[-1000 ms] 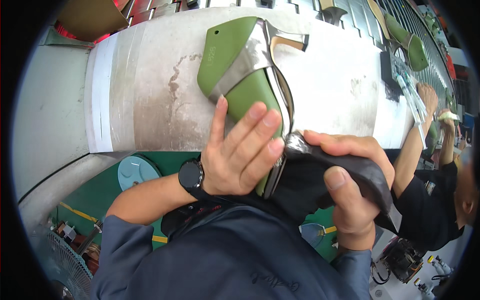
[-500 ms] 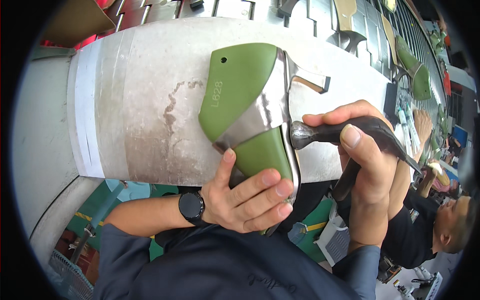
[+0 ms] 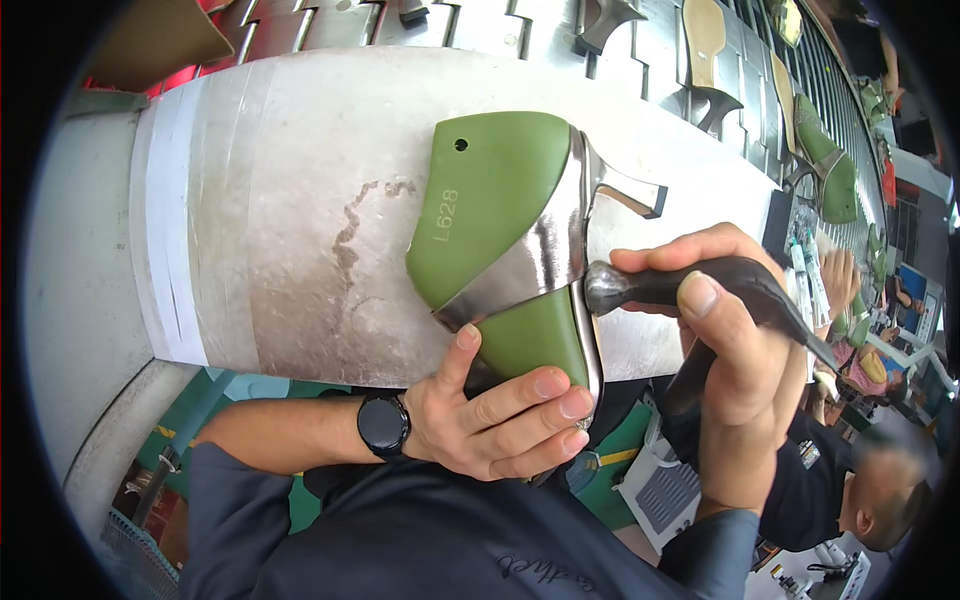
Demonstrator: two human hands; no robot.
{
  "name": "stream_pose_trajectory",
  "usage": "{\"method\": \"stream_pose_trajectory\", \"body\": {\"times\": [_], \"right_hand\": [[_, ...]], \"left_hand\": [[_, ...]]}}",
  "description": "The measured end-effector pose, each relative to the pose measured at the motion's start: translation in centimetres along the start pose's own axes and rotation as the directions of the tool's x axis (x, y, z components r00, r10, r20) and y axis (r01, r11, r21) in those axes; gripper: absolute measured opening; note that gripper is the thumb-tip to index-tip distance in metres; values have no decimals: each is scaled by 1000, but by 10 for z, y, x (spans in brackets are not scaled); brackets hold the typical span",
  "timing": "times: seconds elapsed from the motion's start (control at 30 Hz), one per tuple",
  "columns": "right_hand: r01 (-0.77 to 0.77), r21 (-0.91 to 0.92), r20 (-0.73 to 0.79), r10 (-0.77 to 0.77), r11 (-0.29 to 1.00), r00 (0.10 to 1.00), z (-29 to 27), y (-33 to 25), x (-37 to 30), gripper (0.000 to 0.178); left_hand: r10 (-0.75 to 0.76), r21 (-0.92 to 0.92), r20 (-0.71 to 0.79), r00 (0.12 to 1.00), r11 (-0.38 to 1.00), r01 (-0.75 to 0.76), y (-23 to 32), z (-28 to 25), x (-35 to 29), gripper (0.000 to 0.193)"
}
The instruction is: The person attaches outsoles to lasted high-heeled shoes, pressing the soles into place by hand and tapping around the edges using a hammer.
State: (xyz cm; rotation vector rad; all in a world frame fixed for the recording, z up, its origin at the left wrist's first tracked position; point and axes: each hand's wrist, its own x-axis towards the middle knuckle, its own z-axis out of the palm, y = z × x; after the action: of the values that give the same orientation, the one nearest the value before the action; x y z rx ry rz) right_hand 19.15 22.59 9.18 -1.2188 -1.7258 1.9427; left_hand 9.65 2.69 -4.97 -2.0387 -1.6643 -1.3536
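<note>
A high-heeled shoe with a metallic silver strap (image 3: 535, 248) is fitted over a green shoe last (image 3: 495, 180), lying on its side on the pale work surface. My left hand (image 3: 495, 420) grips its toe end, thumb on the upper and fingers across the sole edge. In my right hand (image 3: 740, 340) is a dark shoemaker's hammer (image 3: 665, 287), held close to its head. The hammer's rounded face is at the sole edge near the shoe's middle; contact is hard to tell. The slim heel (image 3: 635, 192) points right, away from me.
Beyond the worn work surface (image 3: 300, 130) runs a slatted metal conveyor (image 3: 480, 28) carrying soles with heels (image 3: 705, 45). Another shoe on a green last (image 3: 830, 170) stands at the right. A co-worker (image 3: 830, 480) is close on my right, one hand (image 3: 838, 280) near pen-like tools.
The whole view has shifted slightly, so the shoe and both hands appear a little lower. Both grips are the same, and the hammer face remains by the sole edge.
</note>
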Motion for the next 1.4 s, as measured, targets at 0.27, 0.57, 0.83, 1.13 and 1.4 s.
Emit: {"method": "stream_pose_trajectory", "body": {"times": [0.27,0.57,0.83,1.13,1.4], "right_hand": [[52,-225,106,-29,973,994,-1,-22,32,38],[70,-117,302,-32,991,953,-24,-18,9,22],[332,-941,295,-617,-58,729,-41,40,-53,55],[-49,847,253,-319,529,913,13,88,-33,75],[661,339,-385,-542,669,747,53,-16,94,45]], "left_hand": [[33,0,-10,999,999,-33,-4,0,2,42],[39,31,25,999,999,-40,-1,-7,10,38],[-390,-607,-193,901,768,203,-14,-79,35,78],[-507,-949,304,807,-231,213,-55,-109,79,75],[-530,-569,686,498,36,822,-58,-58,93,48]]}}
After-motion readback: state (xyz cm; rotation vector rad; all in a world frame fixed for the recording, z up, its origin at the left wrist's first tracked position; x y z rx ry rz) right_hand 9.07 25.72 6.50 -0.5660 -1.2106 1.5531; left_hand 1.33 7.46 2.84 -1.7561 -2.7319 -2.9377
